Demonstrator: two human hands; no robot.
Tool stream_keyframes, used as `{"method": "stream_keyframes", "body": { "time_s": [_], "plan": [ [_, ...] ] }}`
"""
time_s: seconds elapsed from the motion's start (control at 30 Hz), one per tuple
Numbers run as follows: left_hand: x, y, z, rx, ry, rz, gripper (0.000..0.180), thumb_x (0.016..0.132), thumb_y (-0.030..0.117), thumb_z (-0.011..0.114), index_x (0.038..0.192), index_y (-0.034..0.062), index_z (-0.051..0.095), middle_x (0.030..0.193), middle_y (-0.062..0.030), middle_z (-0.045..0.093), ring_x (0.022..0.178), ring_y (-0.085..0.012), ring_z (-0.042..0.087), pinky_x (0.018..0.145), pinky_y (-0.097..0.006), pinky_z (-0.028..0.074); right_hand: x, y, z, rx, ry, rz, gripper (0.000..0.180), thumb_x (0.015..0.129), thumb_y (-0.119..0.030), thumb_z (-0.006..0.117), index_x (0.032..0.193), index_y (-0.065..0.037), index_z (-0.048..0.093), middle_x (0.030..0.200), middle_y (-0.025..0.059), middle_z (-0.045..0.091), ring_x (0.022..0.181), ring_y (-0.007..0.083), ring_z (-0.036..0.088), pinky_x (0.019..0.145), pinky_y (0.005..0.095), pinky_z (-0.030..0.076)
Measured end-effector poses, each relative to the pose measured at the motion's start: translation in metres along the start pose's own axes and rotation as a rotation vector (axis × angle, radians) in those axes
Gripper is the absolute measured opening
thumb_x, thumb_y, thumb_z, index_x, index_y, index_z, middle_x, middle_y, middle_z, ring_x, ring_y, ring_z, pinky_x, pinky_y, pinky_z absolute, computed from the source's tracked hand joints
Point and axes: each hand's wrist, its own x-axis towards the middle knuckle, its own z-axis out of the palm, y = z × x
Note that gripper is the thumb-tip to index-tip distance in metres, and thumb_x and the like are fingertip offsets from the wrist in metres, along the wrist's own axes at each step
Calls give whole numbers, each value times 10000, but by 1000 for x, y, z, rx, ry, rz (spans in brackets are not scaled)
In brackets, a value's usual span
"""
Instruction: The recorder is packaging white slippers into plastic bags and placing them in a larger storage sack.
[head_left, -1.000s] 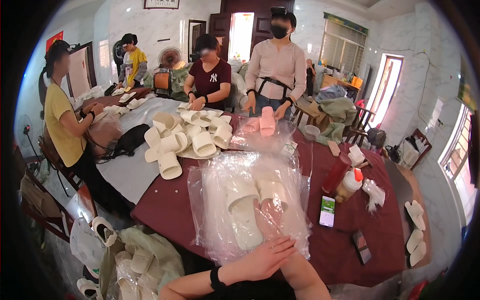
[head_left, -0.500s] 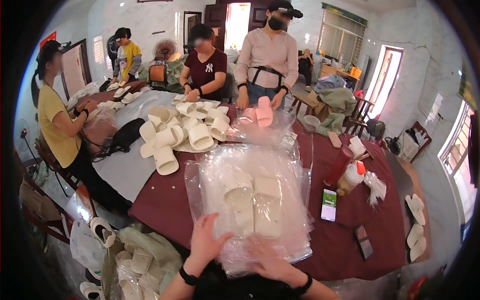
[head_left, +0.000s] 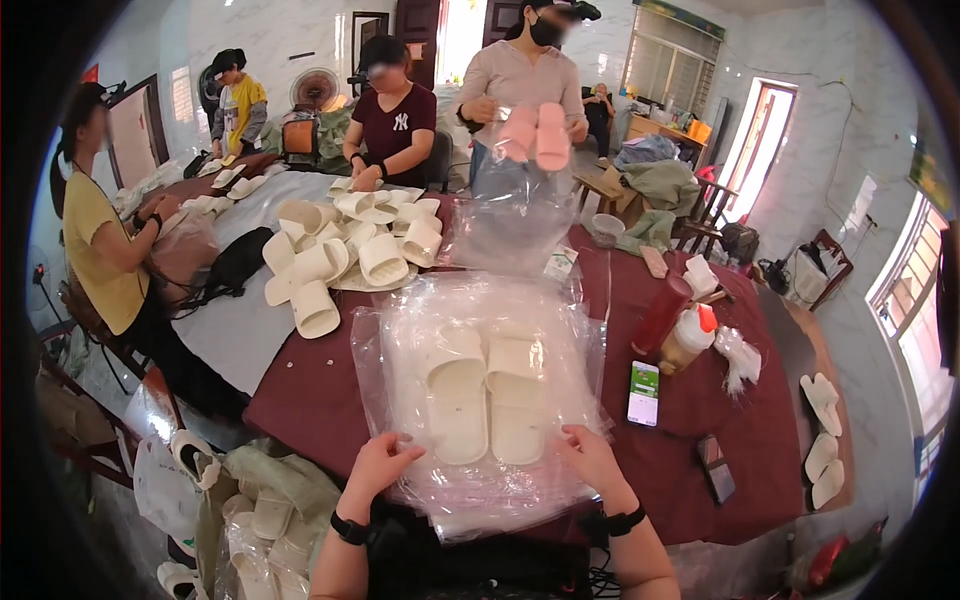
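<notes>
A pair of cream slippers [head_left: 487, 397] lies side by side inside a clear plastic bag [head_left: 480, 330] on top of a stack of such bags on the dark red tablecloth [head_left: 310, 385]. My left hand [head_left: 382, 465] grips the bag's near left edge. My right hand [head_left: 590, 455] holds its near right edge. Both wrists wear black bands.
A pile of cream slippers [head_left: 345, 255] lies beyond on the table. A phone [head_left: 643, 392], a red bottle [head_left: 662, 312] and a glue bottle [head_left: 688, 338] stand right. A person opposite holds pink slippers [head_left: 537, 132]. Other people work along the left side. More slippers [head_left: 265, 520] lie in a sack lower left.
My hands moved from the bag's near middle to its two lower corners. The slippers now lie straight and side by side. The person opposite lifted the pink slippers.
</notes>
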Motion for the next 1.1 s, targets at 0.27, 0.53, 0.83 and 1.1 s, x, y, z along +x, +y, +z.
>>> {"method": "stream_keyframes", "body": {
  "time_s": [0.27,0.53,0.83,1.1],
  "plan": [
    [-3,-11,-16,-375,-168,-89,250,859,243,729,954,11,726,757,22,666,593,-49,529,519,-236,405,21,38,-3,359,-254,67,255,891,-163,672,1041,42,656,895,85,713,768,121,637,706,268,520],
    [-1,42,-38,-593,-120,0,169,907,169,681,951,15,736,822,9,710,588,-5,452,534,-196,342,27,-29,-38,438,-129,23,151,978,-126,546,1016,15,583,834,63,681,590,82,560,526,220,461],
    [-3,57,-47,-652,-324,-47,288,973,154,578,1212,5,637,947,-69,742,470,-4,398,434,-160,313,25,-32,-42,639,-152,178,317,949,-148,603,1209,12,520,877,52,587,645,125,625,485,222,459],
    [-13,15,-34,-386,-453,-116,354,913,160,646,1228,2,618,968,-74,740,482,-17,448,437,-176,355,3,-3,-30,293,-387,272,602,837,-114,717,1359,4,443,999,98,634,664,124,626,494,229,446]
  ]
}}
